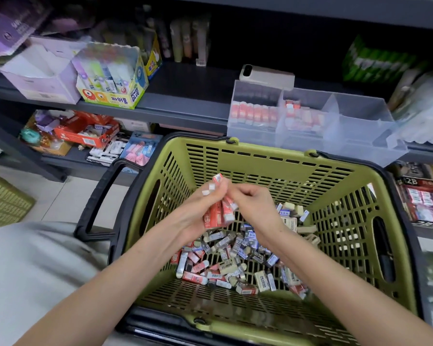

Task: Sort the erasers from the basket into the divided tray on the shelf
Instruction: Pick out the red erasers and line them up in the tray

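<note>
My left hand [198,208] grips a bunch of red erasers [218,217] above the basket [235,151], and my right hand [255,206] pinches the top of that bunch with curled fingers. In the divided tray [360,138] at one o'clock, the two left compartments hold red rows and the right one looks bare. The mixed pile [235,253] at six o'clock is large, so I judge most of the sorting remains

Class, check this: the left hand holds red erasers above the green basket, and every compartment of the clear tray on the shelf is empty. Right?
Not quite. In the head view the clear tray holds red-and-white erasers in its left and middle compartments; only the right one looks empty. The left hand does hold red erasers above the green basket.
</note>
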